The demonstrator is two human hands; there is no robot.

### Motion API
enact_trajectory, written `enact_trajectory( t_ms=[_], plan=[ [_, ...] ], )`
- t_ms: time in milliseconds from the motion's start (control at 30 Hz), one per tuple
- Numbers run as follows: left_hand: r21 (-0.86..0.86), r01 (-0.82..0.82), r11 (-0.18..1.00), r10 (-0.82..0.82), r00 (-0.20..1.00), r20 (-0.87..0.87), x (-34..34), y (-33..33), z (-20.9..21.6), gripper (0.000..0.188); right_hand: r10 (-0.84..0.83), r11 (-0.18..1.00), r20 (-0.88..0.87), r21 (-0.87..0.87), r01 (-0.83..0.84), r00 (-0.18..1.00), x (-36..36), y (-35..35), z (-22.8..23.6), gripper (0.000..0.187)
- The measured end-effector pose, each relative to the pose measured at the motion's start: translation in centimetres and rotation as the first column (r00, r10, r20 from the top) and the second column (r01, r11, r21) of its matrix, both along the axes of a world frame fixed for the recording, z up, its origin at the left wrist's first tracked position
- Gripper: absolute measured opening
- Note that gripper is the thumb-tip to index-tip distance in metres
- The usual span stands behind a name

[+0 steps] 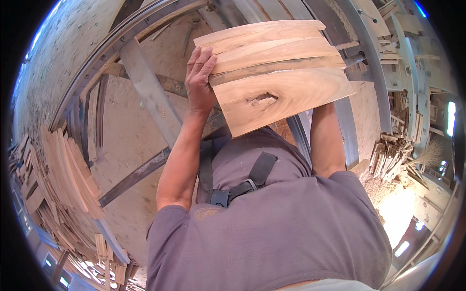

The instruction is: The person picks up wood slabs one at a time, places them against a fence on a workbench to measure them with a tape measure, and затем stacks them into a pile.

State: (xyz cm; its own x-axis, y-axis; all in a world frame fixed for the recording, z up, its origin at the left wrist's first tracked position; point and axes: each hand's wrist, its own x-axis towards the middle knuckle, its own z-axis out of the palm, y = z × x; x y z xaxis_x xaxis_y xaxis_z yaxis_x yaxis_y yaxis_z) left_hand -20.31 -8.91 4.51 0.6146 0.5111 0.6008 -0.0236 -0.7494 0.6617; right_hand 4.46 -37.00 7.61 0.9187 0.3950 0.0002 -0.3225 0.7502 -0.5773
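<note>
Head view: I have the wooden boards (pixel 286 82) up in front of my chest, and what matters is how they sit between my two sides. They lie to the right of my left grip (pixel 199 81), which is clamped on their left edge, the fingers curled near the far corner. My right forearm (pixel 328 138) goes in beneath them toward the right end, so my right grip is hidden under the wood, and I cannot tell whether it is closed on anything. The long axis runs crosswise to me, the right end slanting a little farther from my body than the left. Their right ends are uneven, stepped one against the next. The board nearest me shows its broad face, with a dark knot hole (pixel 262 99) somewhat left of its middle. My left is the nearer side to that flaw. Beyond the boards' left edge a grey bar (pixel 150 89) slants below; well apart, at my far left, lies a pile of thin wood strips (pixel 73 167).
</note>
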Motion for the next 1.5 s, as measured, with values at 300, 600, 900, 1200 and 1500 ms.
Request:
enact_trajectory(
  t_ms=[300,600,900,1200,1500],
  plan=[
    [-0.905,0.188,0.381,-0.215,0.97,0.112,4.6,-1.7,3.0,0.014,-0.357,0.625,0.067,-0.724,0.291,0.932,9.1,1.4,2.6,0.037],
    [-0.954,0.135,-0.266,0.04,0.991,0.129,10.2,-6.2,-1.4,0.04,0.707,0.207,0.587,-0.705,0.678,0.394,0.7,1.1,-0.5,0.062],
    [-0.998,-0.059,-0.019,0.064,0.996,-0.061,12.5,-6.9,-2.1,0.046,0.846,0.286,0.475,-0.789,0.544,0.244,2.1,-2.2,-2.6,0.076],
    [-0.994,0.051,0.096,0.196,0.978,0.069,17.5,-2.9,-4.2,0.071,0.81,0.308,0.536,-0.734,0.605,0.238,8.1,1.2,-4.5,0.078],
    [-0.573,-0.38,0.726,0.295,0.925,-0.239,25.0,5.5,1.8,0.061,0.806,0.304,0.536,-0.74,0.6,0.252,9.4,3.3,-5.2,0.077]
  ],
)
